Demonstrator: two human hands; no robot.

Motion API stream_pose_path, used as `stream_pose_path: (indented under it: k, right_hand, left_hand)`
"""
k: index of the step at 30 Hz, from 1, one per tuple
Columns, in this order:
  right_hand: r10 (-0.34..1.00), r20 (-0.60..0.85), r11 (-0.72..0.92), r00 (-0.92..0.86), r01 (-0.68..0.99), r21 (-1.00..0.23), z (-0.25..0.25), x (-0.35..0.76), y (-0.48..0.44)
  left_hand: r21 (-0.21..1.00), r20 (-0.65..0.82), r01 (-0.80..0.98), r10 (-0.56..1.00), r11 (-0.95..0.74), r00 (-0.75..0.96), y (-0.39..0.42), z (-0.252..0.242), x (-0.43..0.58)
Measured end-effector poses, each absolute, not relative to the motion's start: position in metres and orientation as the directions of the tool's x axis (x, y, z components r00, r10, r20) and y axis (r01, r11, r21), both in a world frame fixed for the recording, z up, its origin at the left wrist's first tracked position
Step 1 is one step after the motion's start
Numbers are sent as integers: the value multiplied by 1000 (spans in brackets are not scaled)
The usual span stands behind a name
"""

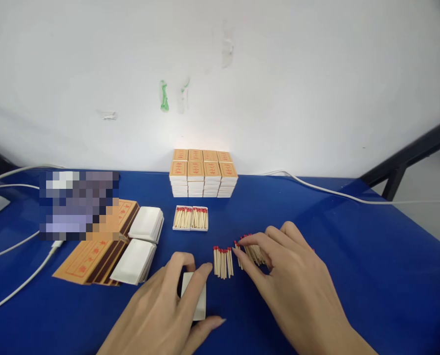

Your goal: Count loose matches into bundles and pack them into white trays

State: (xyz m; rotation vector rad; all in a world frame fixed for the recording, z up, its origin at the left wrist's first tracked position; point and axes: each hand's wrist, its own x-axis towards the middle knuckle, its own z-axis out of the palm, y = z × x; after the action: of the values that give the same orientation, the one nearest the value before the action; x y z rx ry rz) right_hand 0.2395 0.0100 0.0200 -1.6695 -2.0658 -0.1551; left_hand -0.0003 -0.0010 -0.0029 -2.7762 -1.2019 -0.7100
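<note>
Blue table (pixel 353 256) carries a stack of boxes (pixel 203 173) at the back. Left hand (pixel 160 310) clasps an empty white tray (pixel 197 303) near the front (light card, easily crushed, best held by its long sides). Right hand (pixel 293 276) lies spread over loose matches (pixel 251 249), gripping none; they look light and brittle, best pinched mid-shaft.

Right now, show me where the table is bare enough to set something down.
Widest: the blue table right of the right hand, in front of the right cable. A smaller patch lies near left, between the left hand, holding a tray, and the left cable. Crowded: the centre, with matches, filled trays, boxes and sleeves.
</note>
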Motion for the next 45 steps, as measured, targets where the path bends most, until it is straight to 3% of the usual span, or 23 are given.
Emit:
stream_pose_path:
  k: [13, 24, 45]
  right_hand:
    - [918, 361, 269, -162, 925, -270, 22, 240, 10]
    - [904, 397, 235, -155, 959, -161, 26, 243, 5]
    - [900, 400, 269, -175, 944, -190, 25, 242, 4]
  left_hand:
    - [150, 423, 703, 688, -696, 590, 0, -1, 0]
    - [162, 413, 704, 696, -691, 588, -2, -1, 0]
    - [168, 400, 710, 706, -683, 584, -2, -3, -2]
